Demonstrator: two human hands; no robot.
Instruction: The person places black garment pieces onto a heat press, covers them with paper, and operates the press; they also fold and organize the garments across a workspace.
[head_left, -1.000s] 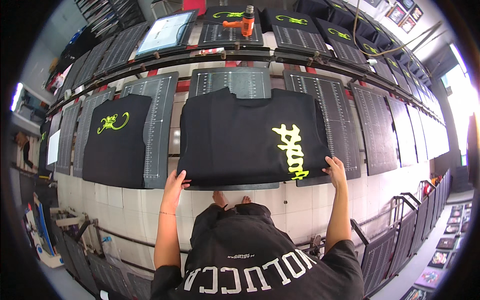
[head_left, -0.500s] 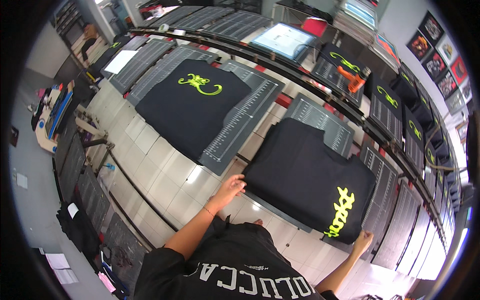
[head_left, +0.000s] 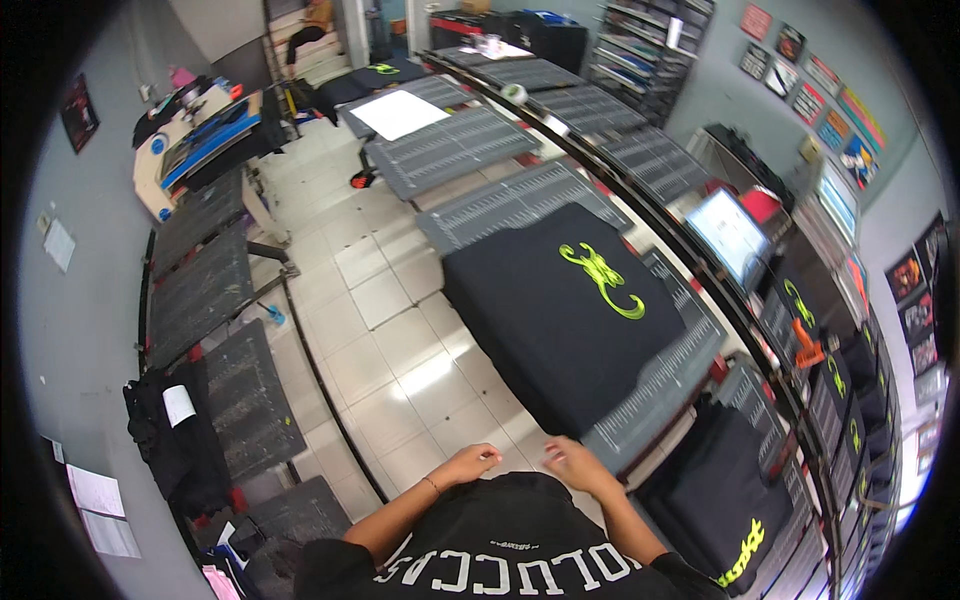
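In front of my body my left hand (head_left: 472, 463) is raised over the tiled floor, fingers loosely curled and apart, with nothing visible in it. A short gap to its right is my right hand (head_left: 575, 462), fingers bent and apart, also without a visible object. The right hand is nearest to the lower corner of a black shirt (head_left: 545, 340), which lies spread on a grey ruled printing board (head_left: 655, 390) and bears a neon-yellow curling print. Right of my right forearm, a second black shirt (head_left: 705, 480) with neon-yellow lettering covers another board.
A long dark rail (head_left: 680, 235) runs behind the row of boards. One board carries a white sheet (head_left: 400, 115). An orange heat gun (head_left: 806, 345) rests at the right. Dark boards (head_left: 240, 400) line the left side, beside a tiled aisle (head_left: 375, 290). Far back, a person (head_left: 310, 30) sits.
Both hands have left the lettered shirt and come together before me. My view has turned left, so the shirt with the curling print now lies ahead and the lettered one at lower right.
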